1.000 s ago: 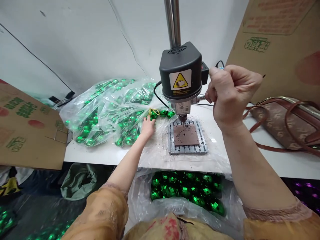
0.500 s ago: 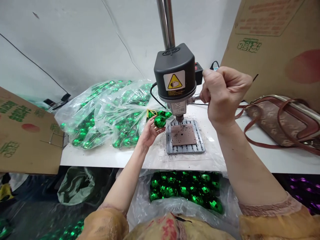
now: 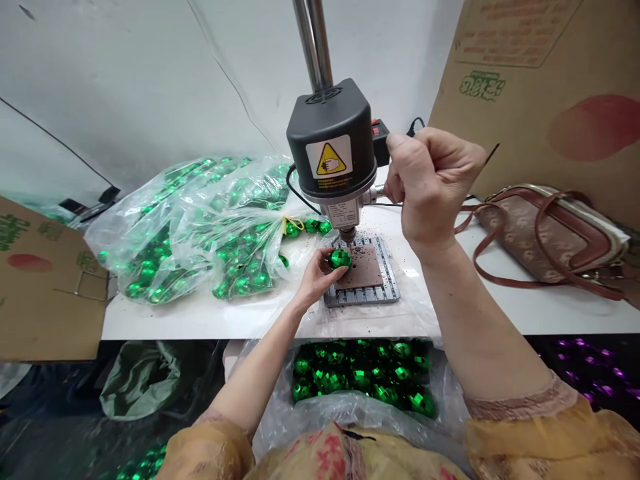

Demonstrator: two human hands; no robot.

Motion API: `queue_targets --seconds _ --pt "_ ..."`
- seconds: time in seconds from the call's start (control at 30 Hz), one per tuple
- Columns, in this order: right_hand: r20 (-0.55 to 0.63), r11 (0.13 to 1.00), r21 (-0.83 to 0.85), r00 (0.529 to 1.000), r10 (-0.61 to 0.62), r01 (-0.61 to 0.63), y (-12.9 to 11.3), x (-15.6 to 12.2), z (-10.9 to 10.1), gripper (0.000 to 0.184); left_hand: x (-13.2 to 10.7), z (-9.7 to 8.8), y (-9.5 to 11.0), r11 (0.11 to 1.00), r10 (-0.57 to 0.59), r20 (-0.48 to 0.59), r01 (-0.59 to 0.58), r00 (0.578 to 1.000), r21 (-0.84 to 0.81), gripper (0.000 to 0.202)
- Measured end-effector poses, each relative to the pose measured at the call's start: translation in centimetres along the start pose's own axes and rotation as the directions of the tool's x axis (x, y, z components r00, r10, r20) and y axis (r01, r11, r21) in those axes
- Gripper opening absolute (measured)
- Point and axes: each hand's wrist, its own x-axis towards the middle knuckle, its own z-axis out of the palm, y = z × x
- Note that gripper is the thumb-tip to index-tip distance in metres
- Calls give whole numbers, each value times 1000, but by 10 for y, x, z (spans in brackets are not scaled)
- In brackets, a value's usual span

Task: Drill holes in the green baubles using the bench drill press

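Between the thumb and fingers of my left hand (image 3: 319,275) is a shiny green faceted bauble (image 3: 341,259). It is just below the chuck of a black bench drill press (image 3: 333,143), over a brown board (image 3: 367,267) on the slotted metal base (image 3: 387,291). Whether the bauble touches the board I cannot tell. My right hand (image 3: 433,183) is closed in a fist around the drill press's feed lever (image 3: 380,192), on the right side of the machine; most of the lever is hidden by the fingers. Dark shavings lie scattered over the board and base.
Clear plastic bags of green baubles (image 3: 200,227) lie on the white table (image 3: 150,320) at left. Below the table edge, more green baubles (image 3: 360,380) sit in a plastic-lined container. A brown handbag (image 3: 545,233) rests at right. Cardboard boxes (image 3: 50,287) flank the table.
My left hand has brought the green bauble rightward from beside the bag to under the drill chuck. My right hand stays on the lever. The whole view has shifted slightly.
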Motion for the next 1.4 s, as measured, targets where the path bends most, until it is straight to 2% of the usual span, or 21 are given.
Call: queue_targets --seconds 0.2,0.43,0.67,0.83,1.1,1.4 --pt "6 996 -93 1000 -9 10 1 0 -1 58 3 7 2 985 16 17 -19 1000 169 60" --pt "-3 991 -131 1000 3 -4 0 0 -1 61 1 17 0 960 104 -18 -96 994 263 56" --pt "-3 996 -90 1000 7 -7 -1 6 1 60 -1 30 -6 977 90 12 -91 996 190 61" --pt "-9 997 -75 999 31 -32 -3 10 2 59 -1 32 -4 982 87 20 -89 996 165 61" --pt "-7 995 -104 1000 3 -4 -4 -20 -8 55 -2 31 -5 985 89 19 -91 996 148 60" --pt "47 985 21 984 -170 169 7 -32 -17 52 -2 31 -10 982 108 36 -112 994 153 61"
